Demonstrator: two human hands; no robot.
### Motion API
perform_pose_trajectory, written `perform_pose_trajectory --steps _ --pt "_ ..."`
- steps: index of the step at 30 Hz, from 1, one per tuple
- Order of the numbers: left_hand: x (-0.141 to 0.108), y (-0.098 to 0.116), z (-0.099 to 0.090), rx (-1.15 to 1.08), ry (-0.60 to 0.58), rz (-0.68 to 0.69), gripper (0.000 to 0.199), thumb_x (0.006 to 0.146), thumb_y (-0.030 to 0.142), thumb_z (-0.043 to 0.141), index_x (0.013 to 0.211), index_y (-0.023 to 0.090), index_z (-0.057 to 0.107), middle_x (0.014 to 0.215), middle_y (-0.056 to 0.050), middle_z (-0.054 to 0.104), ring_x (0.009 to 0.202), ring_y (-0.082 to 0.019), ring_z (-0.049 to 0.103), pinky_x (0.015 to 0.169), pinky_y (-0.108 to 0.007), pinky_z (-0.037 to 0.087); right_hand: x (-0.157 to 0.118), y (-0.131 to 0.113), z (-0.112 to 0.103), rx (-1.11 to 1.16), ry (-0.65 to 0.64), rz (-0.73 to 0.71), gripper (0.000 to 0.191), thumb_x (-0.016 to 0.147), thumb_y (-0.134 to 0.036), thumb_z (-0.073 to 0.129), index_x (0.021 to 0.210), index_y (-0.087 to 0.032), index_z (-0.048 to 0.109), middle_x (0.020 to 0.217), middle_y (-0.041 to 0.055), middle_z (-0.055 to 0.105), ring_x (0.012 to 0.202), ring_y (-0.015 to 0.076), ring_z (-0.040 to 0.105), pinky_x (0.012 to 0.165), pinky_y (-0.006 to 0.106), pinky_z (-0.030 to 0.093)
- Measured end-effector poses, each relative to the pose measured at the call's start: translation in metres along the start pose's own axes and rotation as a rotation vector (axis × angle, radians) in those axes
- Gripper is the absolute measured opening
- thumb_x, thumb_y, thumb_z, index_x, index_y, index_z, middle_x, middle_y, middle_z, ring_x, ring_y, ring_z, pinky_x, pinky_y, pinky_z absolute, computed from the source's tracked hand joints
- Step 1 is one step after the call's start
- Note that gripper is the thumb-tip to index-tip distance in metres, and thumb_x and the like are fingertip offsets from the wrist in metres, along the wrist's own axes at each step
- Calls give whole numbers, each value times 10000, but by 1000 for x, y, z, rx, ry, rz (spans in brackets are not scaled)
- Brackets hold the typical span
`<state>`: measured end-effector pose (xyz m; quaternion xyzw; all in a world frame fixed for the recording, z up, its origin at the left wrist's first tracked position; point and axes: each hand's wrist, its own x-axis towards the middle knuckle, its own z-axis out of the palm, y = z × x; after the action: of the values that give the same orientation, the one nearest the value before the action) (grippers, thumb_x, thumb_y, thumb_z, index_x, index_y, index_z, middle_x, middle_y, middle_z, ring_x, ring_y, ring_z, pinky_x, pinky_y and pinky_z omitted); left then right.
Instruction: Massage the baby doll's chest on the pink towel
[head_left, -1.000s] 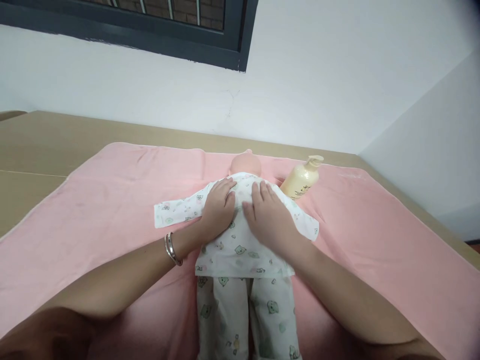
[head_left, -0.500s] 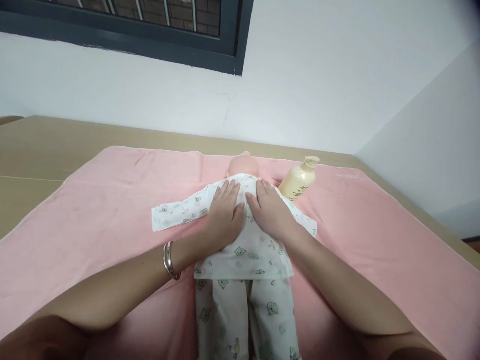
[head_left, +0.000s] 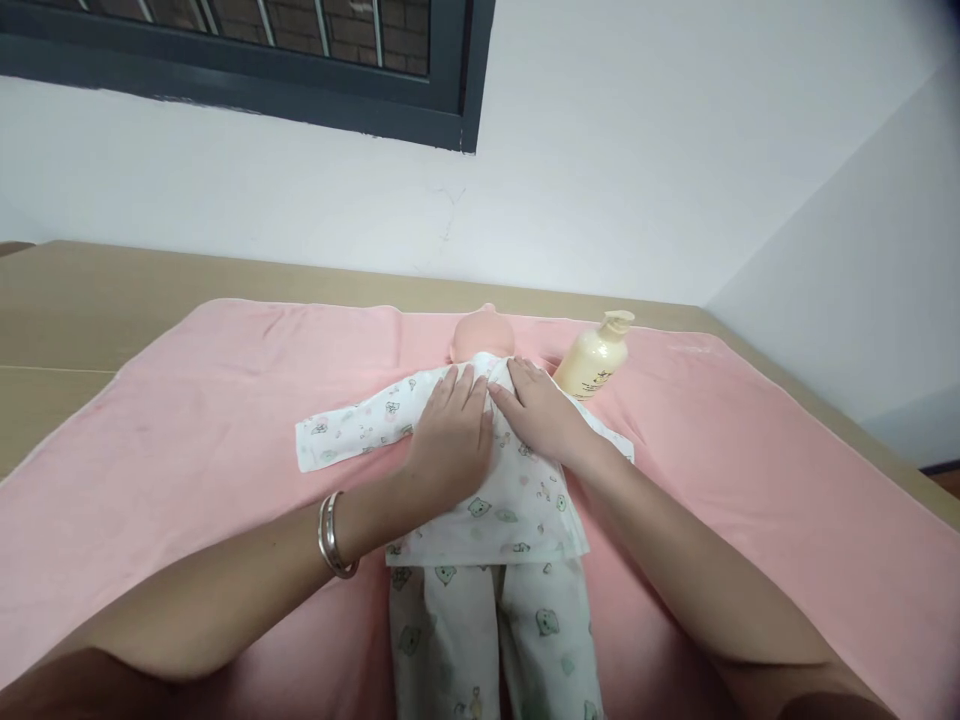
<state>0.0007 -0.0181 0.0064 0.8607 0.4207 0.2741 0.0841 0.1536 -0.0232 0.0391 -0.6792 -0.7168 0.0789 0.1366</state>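
Observation:
A baby doll [head_left: 484, 334] lies on a pink blanket, its head toward the wall. It wears a white printed top [head_left: 487, 515] and matching printed trousers [head_left: 551, 630]. My left hand [head_left: 452, 435] rests flat on the chest of the top, with a silver bangle [head_left: 334, 537] at the wrist. My right hand [head_left: 544, 415] lies on the other side of the chest, fingers stretched toward the doll's neck and the thumb pointing inward. Both hands are open on the cloth. The doll's face is not visible, and the trouser ends run out of view.
Right of the doll's head a cream pump bottle [head_left: 594, 360] leans at a tilt. The pink blanket [head_left: 187, 430] covers much of a tan surface [head_left: 150, 275]. Behind rise a white wall [head_left: 600, 180] and a dark window frame [head_left: 420, 115].
My left hand has shifted slightly and its thumb has drawn in toward the fingers. The right hand stays nearly where it was. The whole view has moved a little.

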Motion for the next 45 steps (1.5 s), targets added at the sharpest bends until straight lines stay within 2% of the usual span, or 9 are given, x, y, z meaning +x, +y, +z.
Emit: perform_pose_trajectory --steps 7,12,16,20,24,30,35,39,45 --pt "25 -17 -2 -26 -23 -106 520 970 308 291 1374 45 486 1465 -187 494 1402 -316 417 1184 -527 334 -30 -23 -1 -272 87 -36 562 1012 -302 250 1393 66 439 1401 277 532 1357 349 465 1135 443 364" --pt "7 1 0 55 -22 -27 542 974 246 235 1405 -16 432 1504 -233 426 1456 -337 331 1209 -533 285 -18 -12 -4 -124 31 -44 518 1007 -333 271 1357 -33 507 1455 210 509 1382 307 451 1107 434 417" --pt "2 5 -11 73 -165 -45 566 987 280 230 1470 11 353 1585 -211 292 1502 -361 210 1211 -575 241 -9 -7 6 -84 89 -52 569 993 -303 288 1432 37 409 1514 233 421 1436 320 368 1197 458 305" --pt "21 -16 -17 39 -284 -118 594 994 351 234 1518 75 285 1614 -143 259 1508 -357 186 1204 -593 227 -27 -22 13 -97 99 -51 578 986 -258 293 1459 64 364 1521 259 396 1454 360 321 1209 483 283" --pt "25 -21 -12 27 -225 -160 605 996 356 214 1504 41 306 1593 -154 308 1495 -332 238 1230 -524 210 -35 -28 10 -39 64 -93 574 988 -275 313 1488 3 355 1576 225 312 1491 372 215 1222 503 250" --pt "-7 11 -18 90 -175 -147 578 987 327 254 1497 64 326 1596 -179 287 1498 -385 202 1209 -594 225 1 1 2 74 14 -12 624 993 -359 326 1493 13 323 1579 219 307 1492 314 249 1230 469 231" --pt "10 -8 -15 28 -140 -78 545 985 319 256 1440 54 398 1545 -206 373 1472 -355 290 1184 -598 285 -11 -5 7 -29 52 -71 615 984 -333 299 1460 50 365 1532 254 380 1455 355 321 1209 499 270" --pt "24 -18 -4 8 -110 -153 564 986 330 244 1432 25 405 1504 -209 429 1435 -351 348 1184 -565 295 -28 -17 12 -95 129 -131 599 961 -263 288 1442 83 374 1519 273 388 1451 350 334 1203 502 296" --pt "12 -11 4 33 -25 -103 559 989 299 247 1437 9 413 1519 -197 414 1451 -371 300 1203 -554 252 -6 -3 12 18 78 -43 639 975 -369 284 1480 19 338 1562 214 345 1480 311 282 1224 525 220"
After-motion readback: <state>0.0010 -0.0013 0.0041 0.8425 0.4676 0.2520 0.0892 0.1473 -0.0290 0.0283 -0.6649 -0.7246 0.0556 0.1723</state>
